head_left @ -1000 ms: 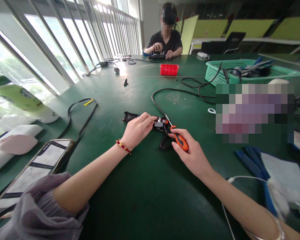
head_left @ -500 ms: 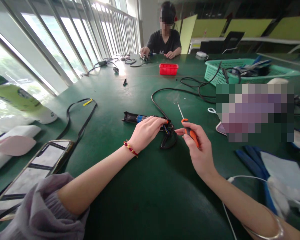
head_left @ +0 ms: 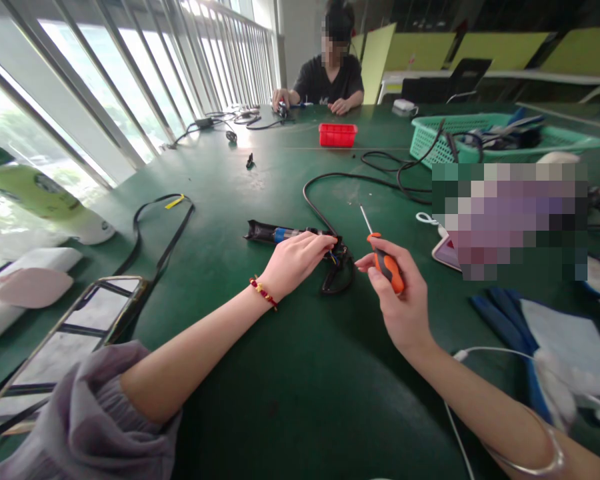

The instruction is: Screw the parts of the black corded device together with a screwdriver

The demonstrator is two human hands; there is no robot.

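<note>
Clock read from the opened black corded appliance (head_left: 263, 232), twelve being the far side. Appliance laid lengthwise on the green tabletop (head_left: 275, 393) at centre; a blue part and loose wires exposed. Its cord (head_left: 350, 175) is led out toward one o'clock.

Left hand (head_left: 303, 257): palm down, back of hand uppermost, wrist nearly straight; forearm brought in from seven to eight o'clock. Fingers are laid together over the right part of the casing, tips touching; thumb mostly hidden, so whether the casing is gripped cannot be told.

Right hand (head_left: 403, 290): held at three to four o'clock, apart from the appliance. Orange-and-black screwdriver (head_left: 389, 268) grasped between thumb and curled fingers, shaft pointed toward eleven o'clock, clear of the casing. Red tray (head_left: 338, 135) noted at one o'clock.
</note>
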